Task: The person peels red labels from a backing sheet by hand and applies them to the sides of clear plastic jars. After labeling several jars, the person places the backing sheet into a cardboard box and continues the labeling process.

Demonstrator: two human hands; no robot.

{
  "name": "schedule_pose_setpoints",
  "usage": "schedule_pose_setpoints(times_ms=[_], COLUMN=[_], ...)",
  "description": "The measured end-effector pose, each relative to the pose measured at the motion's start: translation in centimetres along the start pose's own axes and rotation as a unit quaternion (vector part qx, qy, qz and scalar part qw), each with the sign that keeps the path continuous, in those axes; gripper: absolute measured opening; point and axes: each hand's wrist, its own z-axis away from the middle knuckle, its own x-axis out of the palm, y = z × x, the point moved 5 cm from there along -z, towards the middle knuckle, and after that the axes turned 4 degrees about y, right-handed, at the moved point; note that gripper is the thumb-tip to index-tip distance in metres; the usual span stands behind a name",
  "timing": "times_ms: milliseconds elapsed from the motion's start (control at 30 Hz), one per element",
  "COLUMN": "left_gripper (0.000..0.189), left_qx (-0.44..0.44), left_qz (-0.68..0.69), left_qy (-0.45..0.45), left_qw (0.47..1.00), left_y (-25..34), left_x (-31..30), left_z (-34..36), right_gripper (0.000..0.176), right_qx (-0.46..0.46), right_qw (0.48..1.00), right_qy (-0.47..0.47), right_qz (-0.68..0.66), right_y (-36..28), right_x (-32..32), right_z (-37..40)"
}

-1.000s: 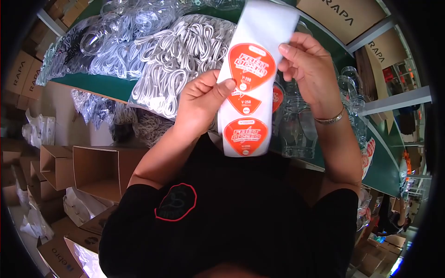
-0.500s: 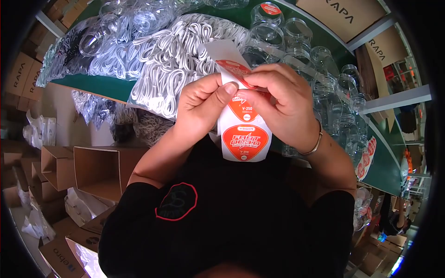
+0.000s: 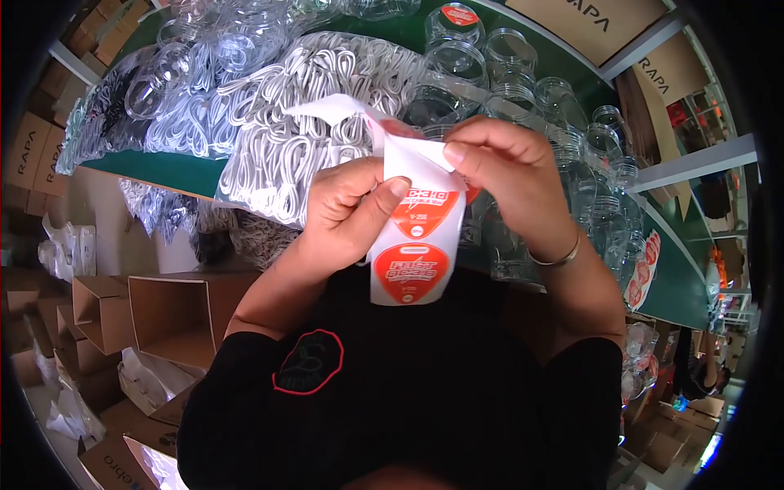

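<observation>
A strip of orange-and-white labels hangs in front of my chest, its upper part folded back so that white backing shows. My left hand pinches the strip's left edge between thumb and fingers. At the fold's upper right, my right hand grips the white backing with thumb and forefinger. Behind the strip lie bundled white cables on the green table. Clear plastic jars stand behind my right hand, and one jar at the back bears an orange label.
Open cardboard boxes sit at the lower left. More orange labels lie near the table's right edge. A grey metal post crosses the right side, and large cartons stand at the back. Another person is at the far right.
The strip has been bent back, showing more white backing, and its lower end has dropped slightly left. My right hand has shifted its grip onto the backing; my left hand moved slightly left and down.
</observation>
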Motion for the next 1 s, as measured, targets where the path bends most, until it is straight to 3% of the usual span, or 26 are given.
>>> schedule_pose_setpoints(times_ms=[67,133,200,233,300,333,400,467,633,800,1000], left_gripper=[0.013,0.014,0.014,0.015,0.016,0.016,0.017,0.018,0.019,0.020,0.020], left_qx=[-0.074,-0.148,-0.146,-0.143,-0.138,-0.139,-0.125,-0.112,-0.096,-0.090,-0.085], left_qz=[0.053,0.106,0.127,0.147,0.187,0.190,0.189,0.189,0.214,0.216,0.206], left_qy=[0.030,0.057,0.076,0.098,0.141,0.139,0.128,0.118,0.071,0.059,0.050], left_qw=[0.995,0.982,0.978,0.974,0.962,0.962,0.965,0.968,0.969,0.970,0.974], left_y=[-0.9,-1.9,-2.2,-2.3,-2.5,-2.6,-2.5,-2.5,-2.5,-2.7,-3.0], left_x=[-0.8,-1.7,-2.7,-3.4,-4.4,-4.4,-4.5,-4.8,-5.4,-5.9,-6.2], left_z=[0.6,1.3,1.7,2.0,2.4,2.5,2.7,2.9,2.7,2.6,2.5], right_gripper=[0.012,0.016,0.021,0.021,0.016,0.016,0.013,0.012,0.012,0.013,0.015], right_qx=[0.032,0.074,0.060,0.061,-0.068,-0.067,-0.129,-0.184,-0.224,-0.177,-0.218], right_qw=[0.999,0.964,0.959,0.958,0.949,0.949,0.940,0.899,0.847,0.844,0.806], right_qy=[0.018,0.027,0.124,0.128,0.285,0.288,0.308,0.315,0.304,0.306,0.306], right_qz=[-0.013,-0.255,-0.249,-0.248,-0.115,-0.112,0.067,0.244,0.373,0.403,0.457], right_y=[0.1,0.8,0.1,0.3,0.0,0.6,1.4,2.3,4.8,5.1,5.2], right_x=[-1.2,-2.7,-4.4,-4.6,-6.7,-6.8,-7.1,-6.8,-5.5,-4.5,-4.0], right_z=[-0.3,-1.3,-2.2,-3.0,-4.4,-5.2,-6.7,-7.8,-9.8,-10.5,-11.2])
